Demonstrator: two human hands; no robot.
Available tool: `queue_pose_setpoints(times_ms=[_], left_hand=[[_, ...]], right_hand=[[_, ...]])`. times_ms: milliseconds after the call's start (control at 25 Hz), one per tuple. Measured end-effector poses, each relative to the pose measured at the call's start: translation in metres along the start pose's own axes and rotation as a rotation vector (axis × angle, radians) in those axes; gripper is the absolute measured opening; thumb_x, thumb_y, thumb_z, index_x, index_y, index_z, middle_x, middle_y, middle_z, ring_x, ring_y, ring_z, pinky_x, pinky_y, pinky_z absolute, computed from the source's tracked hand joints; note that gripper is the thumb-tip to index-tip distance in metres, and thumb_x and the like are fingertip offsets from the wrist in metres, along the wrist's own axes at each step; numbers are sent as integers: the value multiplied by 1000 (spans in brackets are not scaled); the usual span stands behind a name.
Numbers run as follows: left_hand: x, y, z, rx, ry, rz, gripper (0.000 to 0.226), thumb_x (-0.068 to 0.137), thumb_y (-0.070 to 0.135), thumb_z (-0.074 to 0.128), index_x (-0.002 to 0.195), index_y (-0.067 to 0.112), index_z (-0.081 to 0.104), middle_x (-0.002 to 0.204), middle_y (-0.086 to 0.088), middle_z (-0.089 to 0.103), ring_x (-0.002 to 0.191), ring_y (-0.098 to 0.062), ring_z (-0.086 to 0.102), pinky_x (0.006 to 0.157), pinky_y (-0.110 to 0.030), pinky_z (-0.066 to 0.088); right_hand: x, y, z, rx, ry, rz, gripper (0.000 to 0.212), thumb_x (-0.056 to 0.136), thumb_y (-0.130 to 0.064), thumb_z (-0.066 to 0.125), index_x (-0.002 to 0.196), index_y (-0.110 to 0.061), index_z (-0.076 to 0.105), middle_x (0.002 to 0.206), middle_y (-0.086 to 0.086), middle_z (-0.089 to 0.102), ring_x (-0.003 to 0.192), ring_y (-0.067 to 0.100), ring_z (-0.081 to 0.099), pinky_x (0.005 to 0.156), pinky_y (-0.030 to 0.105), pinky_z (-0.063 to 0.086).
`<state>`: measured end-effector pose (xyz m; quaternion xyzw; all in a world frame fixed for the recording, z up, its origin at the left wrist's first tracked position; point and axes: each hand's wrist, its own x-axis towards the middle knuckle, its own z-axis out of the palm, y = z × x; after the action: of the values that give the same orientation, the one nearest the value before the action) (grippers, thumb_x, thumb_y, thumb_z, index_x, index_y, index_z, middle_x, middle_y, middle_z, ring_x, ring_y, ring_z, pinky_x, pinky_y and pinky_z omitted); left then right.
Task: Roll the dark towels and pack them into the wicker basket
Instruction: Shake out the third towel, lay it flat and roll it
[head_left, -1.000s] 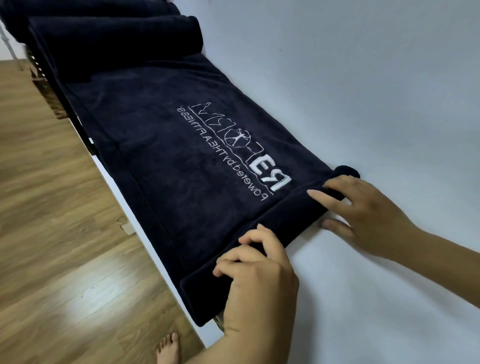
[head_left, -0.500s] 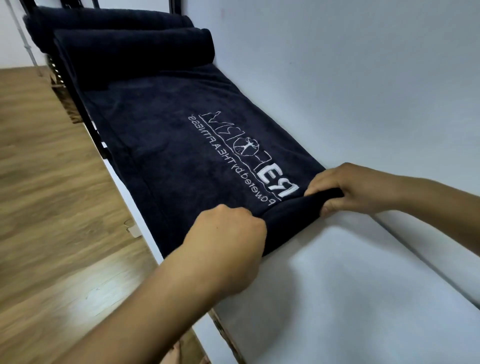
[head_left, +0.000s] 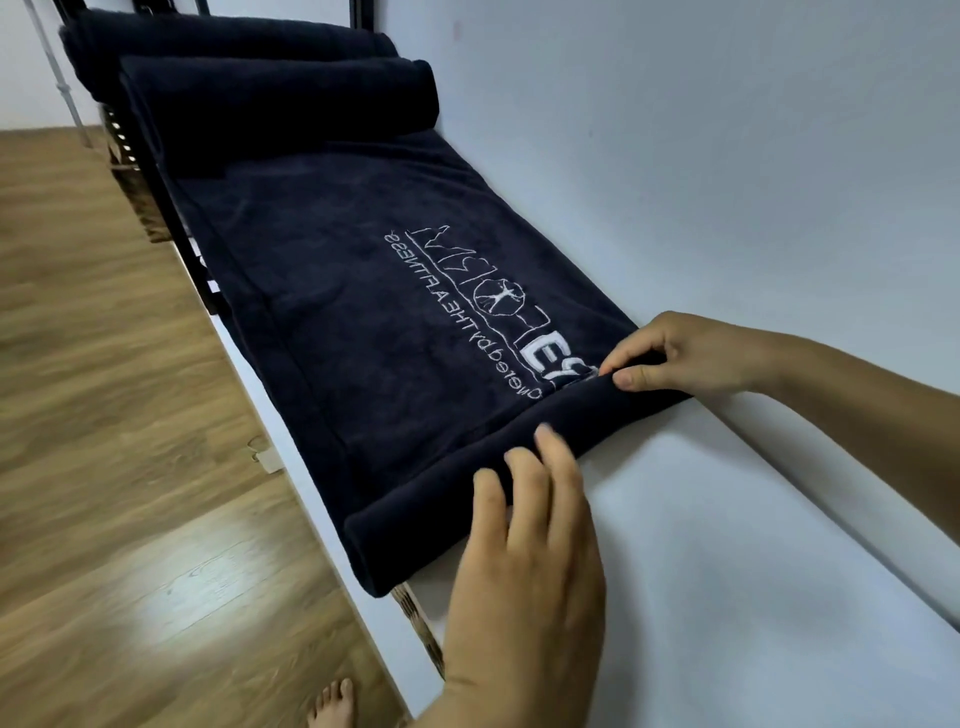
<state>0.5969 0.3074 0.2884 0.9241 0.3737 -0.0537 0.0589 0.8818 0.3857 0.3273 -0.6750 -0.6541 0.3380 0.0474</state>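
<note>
Two hands of mine are at work, both at the near end of the dark towel (head_left: 337, 322), which lies spread lengthwise on the white surface (head_left: 727, 571) with one long side along the white wall (head_left: 675, 156). That near end is turned over into a low roll (head_left: 431, 519) that runs across the towel's whole width and covers the first letters of the white lettering (head_left: 483, 306) stitched on the cloth. My left hand (head_left: 524, 519) is spread, its fingers straight and a little blurred, with the tips resting on top of the low roll about midway along it; it grasps nothing. My right hand (head_left: 685, 358) is at the wall end of the low roll, thumb and curled fingers pinching the rolled cloth between them. At the far end of the surface two more dark towels lie crosswise, already rolled: the nearer bundle (head_left: 291, 98) touches the far end of the spread towel, and the farther bundle (head_left: 223, 47) lies just behind it, touching it. A black frame (head_left: 176, 10) stands beyond them. Some wicker (head_left: 421, 629) shows under the surface's outer edge below my left wrist, and more of it beside the far bundles; I cannot tell how much of the basket that is. The wooden floor (head_left: 104, 415) lies to the left, with my bare foot (head_left: 332, 701) on it.
</note>
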Motion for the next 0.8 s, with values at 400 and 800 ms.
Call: queue_pose_setpoints(times_ms=[400,800], left_hand=[[32,-19,7,19,121,-119,73,96,-2,-10,128,-16,54,123,-38,58,106,-53,60,89,-59,52],[44,-33,-23,58,79,-174,78,76,3,-3,129,-17,51,113,-28,56,95,-45,60,87,-53,52]], right_hand=[[-40,10,100,-570,784,-482,38,87,-10,72,124,2,67,125,19,64,121,36,59,106,51,45],[-8,3,86,-542,654,-424,57,88,-29,71,137,-5,57,136,10,59,129,29,52,116,52,33]])
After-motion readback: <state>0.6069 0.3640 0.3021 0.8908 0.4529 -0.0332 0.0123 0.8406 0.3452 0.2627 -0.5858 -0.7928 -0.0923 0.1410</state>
